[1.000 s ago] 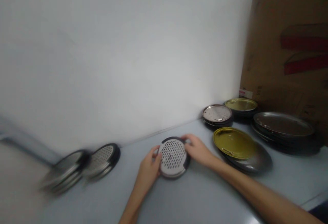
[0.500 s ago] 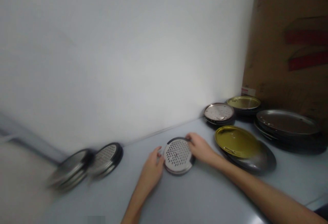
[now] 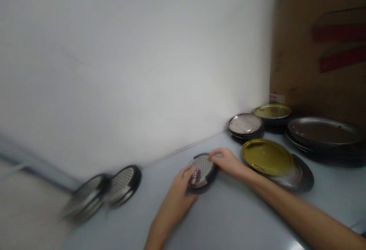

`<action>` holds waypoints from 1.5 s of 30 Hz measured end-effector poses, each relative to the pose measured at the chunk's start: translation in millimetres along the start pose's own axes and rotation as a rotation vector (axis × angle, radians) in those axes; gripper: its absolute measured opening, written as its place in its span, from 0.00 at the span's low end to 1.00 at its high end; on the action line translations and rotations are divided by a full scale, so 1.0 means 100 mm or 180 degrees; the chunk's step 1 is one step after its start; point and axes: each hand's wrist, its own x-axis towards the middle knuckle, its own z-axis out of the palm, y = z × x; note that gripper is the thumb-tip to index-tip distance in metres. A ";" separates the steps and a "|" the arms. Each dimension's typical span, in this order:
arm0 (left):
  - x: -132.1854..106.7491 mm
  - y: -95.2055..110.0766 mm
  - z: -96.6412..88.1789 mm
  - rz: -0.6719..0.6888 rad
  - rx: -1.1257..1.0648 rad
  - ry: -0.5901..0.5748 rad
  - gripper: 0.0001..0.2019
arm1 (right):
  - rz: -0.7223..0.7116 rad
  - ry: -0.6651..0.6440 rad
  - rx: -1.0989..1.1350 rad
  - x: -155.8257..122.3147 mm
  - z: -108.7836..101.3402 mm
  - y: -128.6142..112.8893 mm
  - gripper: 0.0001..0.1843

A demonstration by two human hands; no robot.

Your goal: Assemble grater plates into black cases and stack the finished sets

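Both the left hand (image 3: 175, 200) and right hand (image 3: 225, 163) seemingly curl fingers onto the perforated disc (image 3: 201, 165); a slack grip could drop it.

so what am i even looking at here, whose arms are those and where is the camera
These are a person's own bare hands, seen from a camera worn on their head, which looks forward and down. The left hand and right hand hold a perforated round metal disc with a dark rim between them, and it looks tilted above the pale table. Further left, a blurred stack of similar discs sits by the white wall. To the right lie a gold-coloured disc on a dark metal pan, a silver-topped stack and a large dark metal tray, in front of brown cardboard.
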 end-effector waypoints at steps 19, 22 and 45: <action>-0.07 -0.04 0.22 -0.1561 -0.2235 0.0056 0.34 | -0.0229 0.0063 0.0274 0.01 0.24 0.17 0.34; -0.07 -0.13 0.26 -0.1621 -0.1872 -0.0038 0.40 | -0.0300 0.0017 0.0093 0.04 0.24 0.24 0.37; -0.08 -0.31 -0.21 -0.1527 0.1223 -0.0022 0.09 | -0.1405 0.0807 -0.0783 -0.20 0.28 0.08 0.21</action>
